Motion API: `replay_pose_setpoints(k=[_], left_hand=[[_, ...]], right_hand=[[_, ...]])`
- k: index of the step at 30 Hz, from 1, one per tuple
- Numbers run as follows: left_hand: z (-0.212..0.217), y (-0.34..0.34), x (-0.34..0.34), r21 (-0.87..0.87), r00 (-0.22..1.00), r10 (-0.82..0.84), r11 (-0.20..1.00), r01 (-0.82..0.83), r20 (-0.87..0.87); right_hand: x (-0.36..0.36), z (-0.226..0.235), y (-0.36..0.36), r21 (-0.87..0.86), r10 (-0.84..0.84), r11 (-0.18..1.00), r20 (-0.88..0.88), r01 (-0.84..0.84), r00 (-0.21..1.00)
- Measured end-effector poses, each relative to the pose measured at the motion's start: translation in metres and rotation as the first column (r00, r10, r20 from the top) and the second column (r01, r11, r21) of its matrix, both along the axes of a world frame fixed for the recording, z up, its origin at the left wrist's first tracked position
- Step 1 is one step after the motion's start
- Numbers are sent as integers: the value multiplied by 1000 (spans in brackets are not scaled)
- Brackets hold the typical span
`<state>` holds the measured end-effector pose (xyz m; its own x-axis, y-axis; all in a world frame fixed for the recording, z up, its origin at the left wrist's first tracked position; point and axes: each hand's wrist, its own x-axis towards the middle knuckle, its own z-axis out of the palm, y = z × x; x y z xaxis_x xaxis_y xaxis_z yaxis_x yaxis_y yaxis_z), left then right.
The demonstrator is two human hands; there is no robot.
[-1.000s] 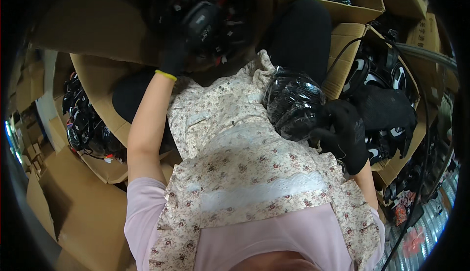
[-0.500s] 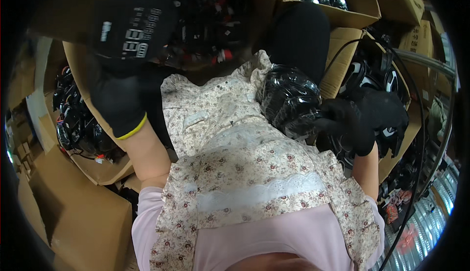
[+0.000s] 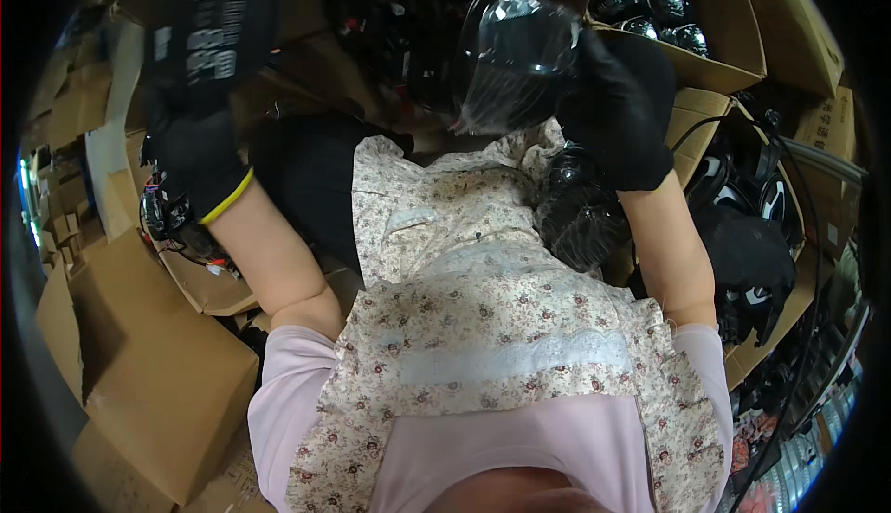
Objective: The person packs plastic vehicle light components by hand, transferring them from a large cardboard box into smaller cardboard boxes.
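Note:
My left hand [image 3: 197, 156], in a black glove with a yellow cuff, is raised at the upper left. Its fingers close on a black panel-like thing [image 3: 212, 44] with white markings; its kind is unclear. My right hand [image 3: 613, 105], also black-gloved, grips a rounded black item in clear plastic wrap [image 3: 520, 58] above my lap. Glare on the film hides its exact kind. Another plastic-wrapped black bundle [image 3: 585, 216] rests on the right side of my floral apron [image 3: 483, 300], just below the right wrist.
An open carton [image 3: 715, 58] of shiny wrapped black items stands at the upper right. Below it, another box holds black-and-white pieces [image 3: 733, 188]. A black cable [image 3: 817, 262] curves down the right side. At left are an open brown carton [image 3: 158, 355] and a box of black parts [image 3: 172, 211].
My right hand has moved up and inward from the wrapped bundle beside my lap, lifting one wrapped black item. The left hand and its panel have shifted left. The whole view has turned slightly.

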<state>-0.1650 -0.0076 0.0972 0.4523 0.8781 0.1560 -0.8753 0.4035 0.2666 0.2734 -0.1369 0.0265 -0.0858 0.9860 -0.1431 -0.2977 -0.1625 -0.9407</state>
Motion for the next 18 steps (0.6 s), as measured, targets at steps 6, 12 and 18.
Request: replay_pose_setpoints(k=[6,12,18], left_hand=[[33,-33,49,571,164,630,765,-299,-759],[-33,-68,164,276,379,307,951,-136,-873],[-8,-92,200,204,313,204,978,-33,-928]], right_hand=[[-8,28,-5,138,20,990,-215,10,976],[-11,23,-19,-72,-69,996,-151,59,986],[-11,24,-20,-86,-61,995,-30,58,998]])
